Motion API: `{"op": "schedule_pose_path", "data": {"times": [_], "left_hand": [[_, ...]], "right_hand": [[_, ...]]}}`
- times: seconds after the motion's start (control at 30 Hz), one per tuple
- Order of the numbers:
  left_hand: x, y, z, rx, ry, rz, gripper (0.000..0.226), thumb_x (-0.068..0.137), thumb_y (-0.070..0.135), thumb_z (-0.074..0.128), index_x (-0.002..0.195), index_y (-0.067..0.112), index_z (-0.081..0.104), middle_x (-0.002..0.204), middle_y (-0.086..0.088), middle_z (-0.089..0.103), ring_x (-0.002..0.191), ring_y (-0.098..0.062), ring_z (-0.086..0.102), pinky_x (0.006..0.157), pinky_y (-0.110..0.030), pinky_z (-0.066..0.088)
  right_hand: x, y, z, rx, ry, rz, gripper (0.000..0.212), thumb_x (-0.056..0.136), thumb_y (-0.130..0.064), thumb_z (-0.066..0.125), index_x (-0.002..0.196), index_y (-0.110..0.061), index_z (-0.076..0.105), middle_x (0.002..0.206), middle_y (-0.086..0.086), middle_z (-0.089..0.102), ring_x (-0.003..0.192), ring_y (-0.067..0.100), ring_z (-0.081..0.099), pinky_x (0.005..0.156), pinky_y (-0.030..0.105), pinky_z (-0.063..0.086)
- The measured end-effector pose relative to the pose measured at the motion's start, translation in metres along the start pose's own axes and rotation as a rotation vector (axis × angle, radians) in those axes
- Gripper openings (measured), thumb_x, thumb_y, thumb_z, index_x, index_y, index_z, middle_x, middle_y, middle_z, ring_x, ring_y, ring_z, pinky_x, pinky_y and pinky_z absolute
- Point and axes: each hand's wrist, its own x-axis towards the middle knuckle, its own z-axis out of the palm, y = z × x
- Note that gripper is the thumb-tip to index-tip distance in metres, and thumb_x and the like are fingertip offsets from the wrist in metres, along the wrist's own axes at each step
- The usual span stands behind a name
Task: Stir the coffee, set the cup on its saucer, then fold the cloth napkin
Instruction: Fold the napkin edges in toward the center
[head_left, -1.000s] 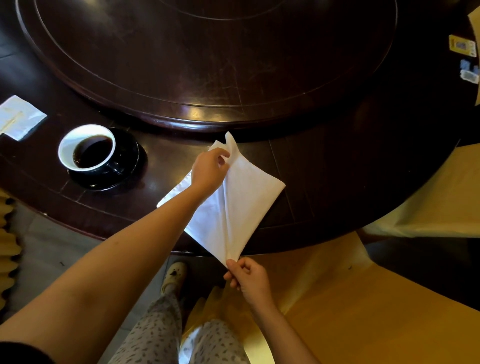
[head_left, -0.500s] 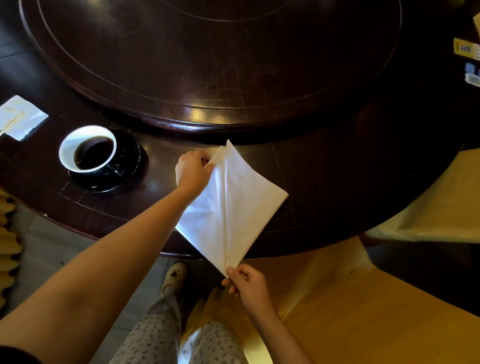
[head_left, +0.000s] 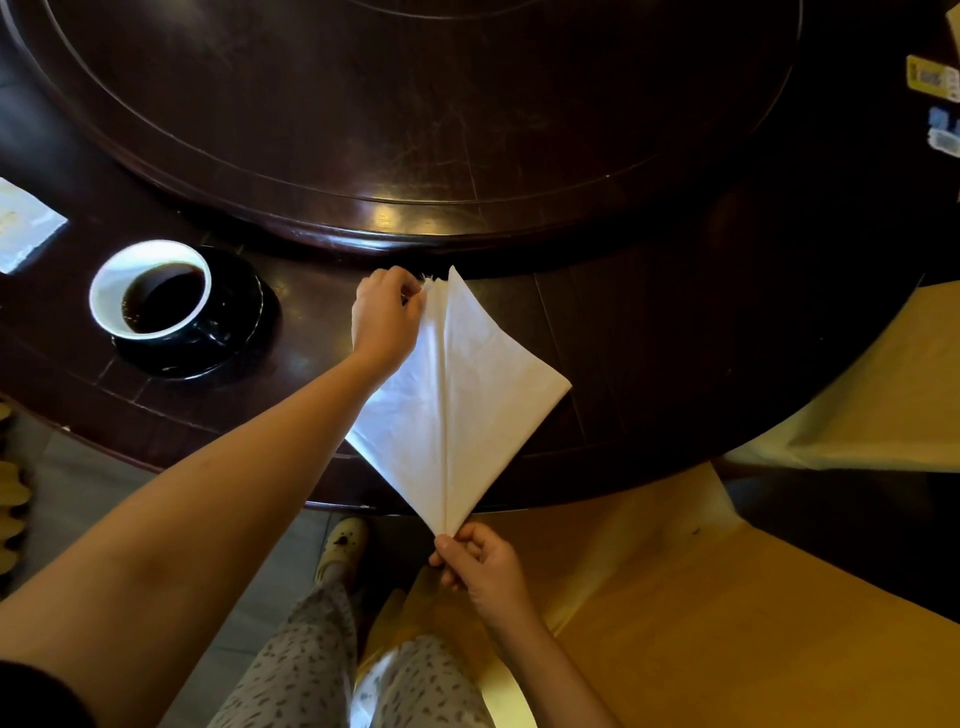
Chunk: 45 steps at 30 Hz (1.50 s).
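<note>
Head view: a white cloth napkin (head_left: 467, 395), folded into a kite shape with a straight seam down its middle, is lying on the near rim of a dark polished round wooden table (head_left: 649, 364), its near tip hanging past the table edge. The left hand (head_left: 384, 312) is reaching to the far corner, fingers curled and pinching the cloth at that tip. The right hand (head_left: 483, 566) is working below the table edge, thumb and fingers closed in a pinch on the near point. To the left, well apart from the napkin, a dark cup with a white inside (head_left: 150, 288), holding black coffee, is sitting on a glossy black saucer (head_left: 234, 322). A raised round wooden turntable (head_left: 415, 130) is filling the far centre of the table. A white paper sheet (head_left: 26, 223) is lying at the far left edge. Small packets (head_left: 932, 83) are showing at the far right, too blurred to read. Yellow fabric (head_left: 727, 623) is covering the near right. Patterned trousers (head_left: 311, 649) and a pale slipper (head_left: 343, 545) are showing below.
</note>
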Motion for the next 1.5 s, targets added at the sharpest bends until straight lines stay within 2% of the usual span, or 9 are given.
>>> {"op": "schedule_pose_path", "data": {"times": [0.23,0.33,0.53,0.67,0.8,0.97,1.07,1.27,1.5], "left_hand": [[-0.007,0.002,0.005,0.021,0.031,0.007,0.013,0.09,0.018,0.055,0.099,0.01,0.059,0.107,-0.009,0.058,0.097,-0.018,0.046,0.087,-0.03,0.044],[-0.033,0.0,-0.006,0.118,0.03,0.353,0.024,0.09,0.016,0.051,0.111,0.008,0.059,0.117,-0.012,0.059,0.108,-0.027,0.051,0.094,-0.039,0.044],[-0.105,-0.048,-0.015,0.545,-0.448,0.745,0.056,0.095,0.048,0.023,0.145,0.022,0.025,0.155,-0.005,0.02,0.143,-0.023,0.008,0.115,-0.047,0.008],[-0.109,-0.055,-0.012,0.696,-0.487,0.717,0.06,0.096,0.05,0.018,0.148,0.021,0.011,0.158,-0.003,0.007,0.145,-0.023,0.0,0.115,-0.048,0.007],[-0.113,-0.052,-0.014,0.693,-0.478,0.702,0.062,0.096,0.048,0.02,0.148,0.017,0.012,0.158,-0.005,0.006,0.145,-0.022,0.001,0.115,-0.049,0.011],[-0.113,-0.05,-0.015,0.692,-0.479,0.714,0.067,0.094,0.054,0.022,0.148,0.014,0.016,0.157,-0.006,0.012,0.145,-0.023,0.007,0.115,-0.049,0.012],[-0.113,-0.051,-0.014,0.69,-0.476,0.703,0.066,0.094,0.053,0.023,0.148,0.015,0.015,0.157,-0.005,0.01,0.145,-0.022,0.005,0.114,-0.049,0.011],[-0.109,-0.05,-0.016,0.596,-0.539,0.685,0.067,0.093,0.057,0.018,0.148,0.022,0.007,0.158,0.0,0.0,0.145,-0.017,-0.005,0.116,-0.044,-0.003],[-0.094,-0.059,-0.073,0.299,-0.114,0.003,0.037,0.086,0.018,0.059,0.12,0.003,0.054,0.117,-0.02,0.057,0.11,-0.04,0.049,0.091,-0.047,0.042]], "right_hand": [[0.0,-0.001,0.001,-0.025,0.023,0.02,0.018,0.09,-0.016,0.057,0.072,-0.014,0.06,0.064,-0.001,0.065,0.051,0.006,0.052,0.054,0.017,0.043],[-0.001,-0.003,0.0,0.013,0.018,0.03,0.02,0.088,-0.015,0.058,0.069,-0.013,0.061,0.061,-0.001,0.065,0.049,0.007,0.051,0.053,0.018,0.042],[-0.007,-0.012,-0.001,-0.03,-0.086,0.077,0.017,0.089,-0.013,0.057,0.072,-0.01,0.058,0.059,-0.003,0.065,0.047,0.007,0.049,0.05,0.017,0.04],[-0.003,-0.021,-0.01,-0.572,0.012,0.019,0.029,0.092,-0.026,0.052,0.063,-0.023,0.05,0.062,-0.005,0.056,0.052,0.004,0.047,0.051,0.017,0.036],[0.009,-0.05,-0.018,-0.906,0.49,-0.588,0.023,0.095,-0.029,0.037,0.092,-0.02,0.058,0.091,-0.002,0.063,0.088,0.013,0.057,0.071,0.02,0.047],[0.069,-0.064,-0.033,-1.586,0.168,-0.7,0.063,0.095,-0.05,0.011,0.143,-0.011,0.024,0.152,0.009,0.03,0.14,0.025,0.027,0.115,0.043,0.024],[0.091,-0.073,-0.068,-1.623,0.112,-0.693,0.066,0.092,-0.052,0.019,0.146,-0.019,-0.003,0.156,0.001,-0.004,0.144,0.018,-0.006,0.115,0.036,-0.006],[0.098,-0.09,-0.09,-1.633,0.214,-0.666,0.063,0.091,-0.051,0.009,0.145,-0.022,-0.006,0.155,-0.005,-0.006,0.145,0.017,-0.002,0.116,0.036,-0.007],[0.073,-0.096,-0.085,-1.272,0.528,-0.566,0.035,0.093,-0.027,0.047,0.122,-0.008,0.05,0.132,0.01,0.047,0.121,0.025,0.041,0.099,0.037,0.039]]}}
